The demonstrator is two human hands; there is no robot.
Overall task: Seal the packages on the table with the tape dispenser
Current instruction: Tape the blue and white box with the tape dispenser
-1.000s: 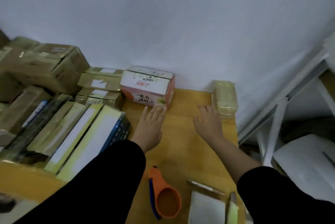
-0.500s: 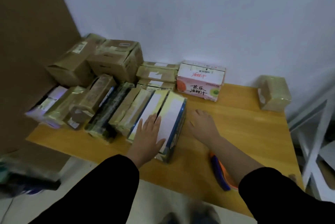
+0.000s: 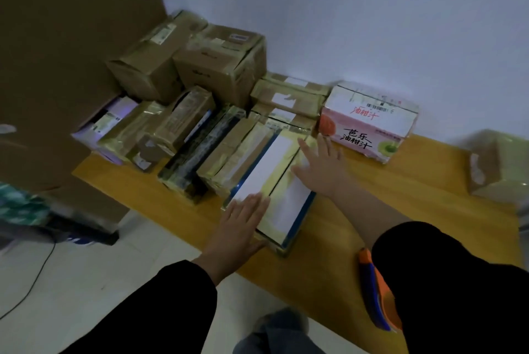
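Both hands lie flat with fingers spread, gripping nothing. The left hand (image 3: 241,220) presses on the near end of a long taped package with a white label (image 3: 259,173), at about 7 o'clock from the picture's middle. The right hand (image 3: 320,166) rests palm down on the far end of the neighbouring blue-edged package (image 3: 289,207), just right of centre; its fingers (image 3: 305,147) point toward 11 o'clock. These two packages lie side by side, touching, at the right end of a row of slim wrapped parcels (image 3: 217,159) that runs off toward 9 o'clock across the wooden surface (image 3: 429,179). Behind the row, toward 11 o'clock, two large brown cartons (image 3: 200,61) stand against the white wall. A pink juice carton (image 3: 369,121) with handwritten characters sits at 2 o'clock, just beyond the right fingertips. A small tape-wrapped box (image 3: 498,164) stands well apart at 3 o'clock. The orange and blue tape dispenser (image 3: 375,293) lies on the surface at 5 o'clock, partly hidden by the right black sleeve (image 3: 446,287), untouched by either hand.
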